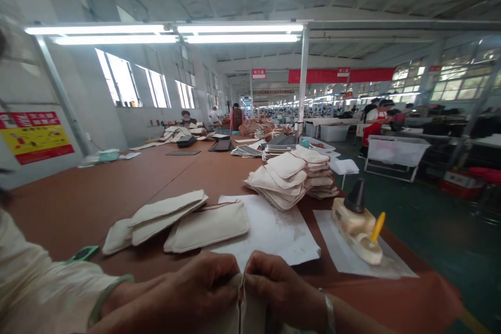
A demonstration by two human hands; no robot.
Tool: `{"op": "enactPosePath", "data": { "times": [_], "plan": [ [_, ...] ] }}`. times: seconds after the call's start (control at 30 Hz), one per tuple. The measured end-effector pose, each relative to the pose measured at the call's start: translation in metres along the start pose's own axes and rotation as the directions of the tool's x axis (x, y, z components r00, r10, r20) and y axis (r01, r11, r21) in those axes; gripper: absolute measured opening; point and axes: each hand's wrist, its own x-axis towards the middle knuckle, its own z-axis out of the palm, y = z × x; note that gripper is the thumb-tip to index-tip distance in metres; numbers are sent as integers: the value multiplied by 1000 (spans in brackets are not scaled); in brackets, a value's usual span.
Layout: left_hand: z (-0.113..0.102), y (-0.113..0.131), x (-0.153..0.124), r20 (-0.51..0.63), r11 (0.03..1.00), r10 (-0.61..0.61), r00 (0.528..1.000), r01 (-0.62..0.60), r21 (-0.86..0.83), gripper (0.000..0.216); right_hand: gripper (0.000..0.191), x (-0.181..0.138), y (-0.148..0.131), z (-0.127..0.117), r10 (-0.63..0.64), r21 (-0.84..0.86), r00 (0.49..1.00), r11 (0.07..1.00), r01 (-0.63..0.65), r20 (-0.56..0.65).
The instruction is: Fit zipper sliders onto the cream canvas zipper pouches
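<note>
At the bottom edge my left hand [198, 287] and my right hand [279, 287] meet over a cream fabric piece [245, 308]. Both pinch its upright folded edge between closed fingers. Most of the piece is cut off by the frame. Just beyond my hands lies a white paper sheet [274, 229] on the brown table [97, 198]. Flat cream pouches [176, 222] rest to the left of the sheet, and a stack of similar pouches [284, 180] stands behind it.
A cream glue dispenser [358, 224] with a black cone and yellow handle sits on paper at the right table edge. A green-edged tool [83, 254] lies at the left. More piles and dark pieces fill the far table. Other workers stand in the distance.
</note>
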Motion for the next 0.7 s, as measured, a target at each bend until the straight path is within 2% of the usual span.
{"op": "enactPosePath", "data": {
  "times": [0.1, 0.2, 0.3, 0.37, 0.47, 0.57, 0.7],
  "plan": [
    [4, 3, -3, -6, 999, 37, 999, -37, -36, 34, 34, 2, -10, -7, -82, -176, 996, 981, 77, -21],
    [8, 4, -7, 11, 977, 52, 999, -49, -206, 36, 28, 4, -19, -9, -210, -356, 977, 911, 209, 36],
    [14, -2, -9, 57, 897, 23, 998, 4, -442, 39, 24, 3, -22, -5, -263, -402, 961, 873, 276, 89],
    [19, -9, -8, 41, 830, 23, 999, 4, -558, 40, 22, 2, -22, -2, -271, -413, 958, 865, 285, 92],
    [23, -21, -5, 13, 764, -4, 1000, 12, -645, 42, 24, 1, -19, 1, -245, -403, 966, 878, 259, 87],
    [24, -28, -1, 43, 740, -47, 998, 64, -670, 43, 30, 4, -14, -1, -158, -327, 985, 930, 171, 65],
    [23, -30, 0, 35, 774, -90, 995, 92, -626, 44, 39, 9, -13, 0, -43, -195, 999, 980, 48, 29]
  ]
}}
